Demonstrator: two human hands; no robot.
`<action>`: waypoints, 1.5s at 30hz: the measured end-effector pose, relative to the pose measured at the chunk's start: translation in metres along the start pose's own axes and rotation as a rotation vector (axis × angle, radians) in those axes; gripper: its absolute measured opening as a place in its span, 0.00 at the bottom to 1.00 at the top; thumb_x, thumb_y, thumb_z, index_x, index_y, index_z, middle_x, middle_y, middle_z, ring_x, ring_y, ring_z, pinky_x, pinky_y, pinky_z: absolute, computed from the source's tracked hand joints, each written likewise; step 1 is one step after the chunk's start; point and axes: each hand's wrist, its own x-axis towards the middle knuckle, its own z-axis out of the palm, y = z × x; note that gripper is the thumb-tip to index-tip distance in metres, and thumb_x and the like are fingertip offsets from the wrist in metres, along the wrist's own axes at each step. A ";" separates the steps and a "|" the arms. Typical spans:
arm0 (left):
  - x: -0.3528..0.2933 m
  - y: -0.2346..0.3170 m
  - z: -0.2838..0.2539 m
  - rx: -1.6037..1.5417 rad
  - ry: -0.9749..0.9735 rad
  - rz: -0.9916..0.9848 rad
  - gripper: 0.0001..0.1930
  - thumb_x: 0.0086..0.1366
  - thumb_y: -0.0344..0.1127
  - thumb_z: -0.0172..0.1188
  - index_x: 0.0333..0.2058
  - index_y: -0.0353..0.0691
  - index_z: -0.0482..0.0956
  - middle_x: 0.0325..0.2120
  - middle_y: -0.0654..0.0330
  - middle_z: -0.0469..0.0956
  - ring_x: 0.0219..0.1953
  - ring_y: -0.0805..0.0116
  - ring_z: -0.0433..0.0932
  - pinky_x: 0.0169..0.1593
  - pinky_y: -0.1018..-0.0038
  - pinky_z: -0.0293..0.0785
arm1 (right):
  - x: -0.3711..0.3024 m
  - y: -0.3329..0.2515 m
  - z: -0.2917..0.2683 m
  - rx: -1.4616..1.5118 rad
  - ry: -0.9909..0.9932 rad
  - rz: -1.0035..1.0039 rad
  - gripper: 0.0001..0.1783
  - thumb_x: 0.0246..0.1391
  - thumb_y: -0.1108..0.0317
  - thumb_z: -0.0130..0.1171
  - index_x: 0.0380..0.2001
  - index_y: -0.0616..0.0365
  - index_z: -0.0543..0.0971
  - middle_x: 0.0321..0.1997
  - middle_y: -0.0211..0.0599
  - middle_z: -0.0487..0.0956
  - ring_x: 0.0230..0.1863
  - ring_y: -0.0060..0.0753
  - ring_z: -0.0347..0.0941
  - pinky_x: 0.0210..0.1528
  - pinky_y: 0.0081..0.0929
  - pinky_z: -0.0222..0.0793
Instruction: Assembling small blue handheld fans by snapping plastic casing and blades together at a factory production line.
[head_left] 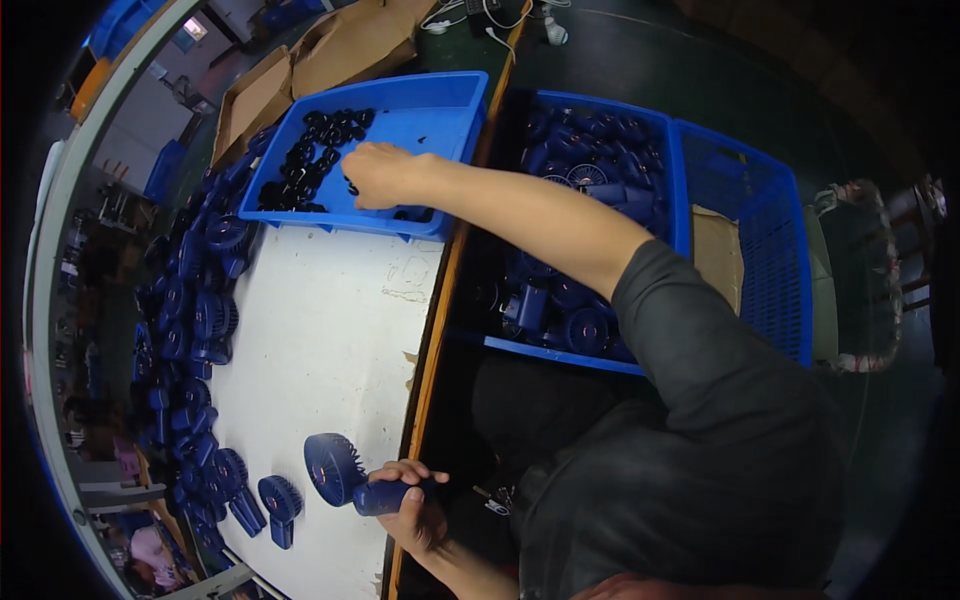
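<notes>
My left hand [415, 505] is wrapped round the handle of a dark blue handheld fan [335, 468], whose round caged head points left over the white tabletop [320, 330]. Reaching far forward, my right hand [380, 175] is inside a shallow blue tray [430, 95]. Its fingers are curled down beside small black parts [315, 150] heaped in the tray's left half. A dark bit shows at the fingertips, but what they grip is mostly hidden. Two more blue fans, one a small upright fan [280, 508], lie left of the held one.
Many blue fans [210, 315] are piled along the table's left edge. Right of the wooden table edge [428, 375] stands a blue crate [675, 190] full of fans, beside another blue crate [780, 250] with cardboard inside. An open cardboard box [355, 45] lies behind the tray.
</notes>
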 end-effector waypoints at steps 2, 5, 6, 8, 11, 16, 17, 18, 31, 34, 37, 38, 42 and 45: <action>0.004 -0.002 0.006 -0.005 -0.004 0.021 0.20 0.54 0.25 0.64 0.46 0.38 0.70 0.36 0.55 0.71 0.41 0.61 0.73 0.37 0.62 0.84 | -0.014 -0.006 -0.002 0.068 0.172 0.009 0.14 0.48 0.67 0.65 0.33 0.71 0.81 0.39 0.60 0.81 0.46 0.58 0.79 0.49 0.44 0.75; 0.011 -0.004 0.013 0.061 0.035 0.017 0.21 0.57 0.27 0.64 0.48 0.36 0.69 0.42 0.51 0.72 0.41 0.61 0.76 0.36 0.65 0.85 | -0.044 -0.017 0.005 0.186 0.364 -0.046 0.13 0.51 0.67 0.63 0.31 0.70 0.79 0.37 0.59 0.79 0.42 0.57 0.78 0.45 0.45 0.75; 0.013 -0.004 0.015 0.095 0.057 0.010 0.21 0.59 0.27 0.64 0.50 0.35 0.69 0.44 0.50 0.73 0.41 0.61 0.78 0.35 0.66 0.85 | -0.057 -0.022 0.011 0.222 0.434 -0.067 0.12 0.52 0.67 0.62 0.31 0.69 0.79 0.36 0.58 0.80 0.41 0.55 0.78 0.43 0.44 0.75; 0.018 -0.003 0.026 0.170 0.114 0.013 0.23 0.61 0.29 0.64 0.52 0.33 0.67 0.48 0.46 0.72 0.41 0.61 0.79 0.35 0.68 0.85 | -0.097 -0.046 0.011 0.661 0.141 -0.136 0.13 0.57 0.64 0.60 0.33 0.65 0.78 0.32 0.51 0.80 0.36 0.44 0.79 0.39 0.39 0.74; 0.020 -0.005 0.036 0.161 0.143 0.048 0.26 0.63 0.32 0.64 0.55 0.29 0.65 0.46 0.46 0.74 0.36 0.64 0.79 0.29 0.74 0.82 | -0.182 -0.090 0.027 1.024 -0.399 -0.210 0.14 0.64 0.61 0.56 0.36 0.62 0.77 0.28 0.39 0.80 0.28 0.26 0.74 0.31 0.30 0.70; 0.010 -0.013 0.032 0.149 0.179 -0.057 0.23 0.62 0.32 0.65 0.52 0.31 0.67 0.36 0.53 0.77 0.31 0.66 0.77 0.21 0.78 0.75 | -0.252 -0.105 0.056 0.995 -0.021 -0.264 0.13 0.60 0.67 0.57 0.42 0.68 0.76 0.39 0.47 0.77 0.40 0.45 0.76 0.42 0.35 0.74; 0.006 -0.011 0.034 0.149 0.190 -0.105 0.23 0.62 0.32 0.65 0.51 0.31 0.67 0.35 0.53 0.76 0.31 0.66 0.77 0.21 0.78 0.75 | -0.254 -0.101 0.059 0.908 0.019 -0.422 0.13 0.59 0.68 0.58 0.42 0.67 0.76 0.40 0.47 0.76 0.42 0.44 0.76 0.43 0.35 0.73; 0.004 -0.010 0.039 0.145 0.198 -0.142 0.22 0.61 0.33 0.66 0.51 0.32 0.68 0.36 0.54 0.76 0.31 0.66 0.77 0.21 0.78 0.75 | -0.254 -0.095 0.065 0.818 0.058 -0.578 0.13 0.58 0.69 0.59 0.43 0.67 0.77 0.41 0.46 0.75 0.43 0.44 0.75 0.44 0.35 0.73; -0.016 -0.027 0.048 -0.173 0.016 -0.252 0.40 0.67 0.72 0.40 0.58 0.37 0.64 0.40 0.46 0.76 0.35 0.57 0.81 0.22 0.70 0.80 | -0.235 -0.109 0.039 0.500 0.007 -0.727 0.17 0.54 0.65 0.61 0.45 0.62 0.78 0.46 0.44 0.74 0.50 0.41 0.71 0.47 0.34 0.73; -0.006 -0.026 0.076 -0.260 0.343 -0.205 0.36 0.71 0.65 0.40 0.63 0.41 0.61 0.58 0.53 0.67 0.60 0.57 0.71 0.56 0.61 0.77 | -0.252 -0.112 0.042 0.469 0.077 -0.685 0.23 0.51 0.62 0.64 0.50 0.59 0.76 0.47 0.44 0.73 0.54 0.43 0.68 0.51 0.37 0.70; -0.007 -0.033 0.078 -0.283 0.230 -0.217 0.30 0.72 0.57 0.39 0.63 0.42 0.63 0.59 0.53 0.68 0.62 0.60 0.68 0.64 0.62 0.66 | -0.270 -0.115 0.048 0.429 0.048 -0.558 0.31 0.48 0.60 0.67 0.55 0.55 0.72 0.48 0.44 0.72 0.56 0.45 0.66 0.53 0.40 0.67; -0.009 -0.033 0.080 -0.320 0.214 -0.254 0.28 0.71 0.52 0.40 0.62 0.40 0.64 0.59 0.52 0.67 0.62 0.60 0.67 0.65 0.62 0.64 | -0.278 -0.116 0.053 0.422 0.030 -0.522 0.34 0.47 0.63 0.65 0.58 0.59 0.68 0.48 0.46 0.72 0.53 0.48 0.68 0.53 0.42 0.67; -0.008 -0.043 0.089 0.329 -0.046 -0.136 0.34 0.72 0.53 0.42 0.68 0.35 0.52 0.64 0.50 0.60 0.67 0.55 0.60 0.69 0.62 0.55 | -0.293 -0.102 0.061 0.439 0.350 -0.394 0.35 0.46 0.68 0.62 0.57 0.73 0.65 0.48 0.52 0.72 0.50 0.51 0.71 0.55 0.46 0.67; 0.008 -0.029 0.106 1.198 -0.236 0.236 0.45 0.71 0.57 0.47 0.71 0.30 0.39 0.72 0.41 0.42 0.73 0.45 0.46 0.72 0.58 0.44 | -0.295 -0.054 0.047 0.881 -0.029 -0.125 0.31 0.48 0.65 0.62 0.55 0.67 0.69 0.42 0.53 0.76 0.42 0.51 0.75 0.47 0.42 0.71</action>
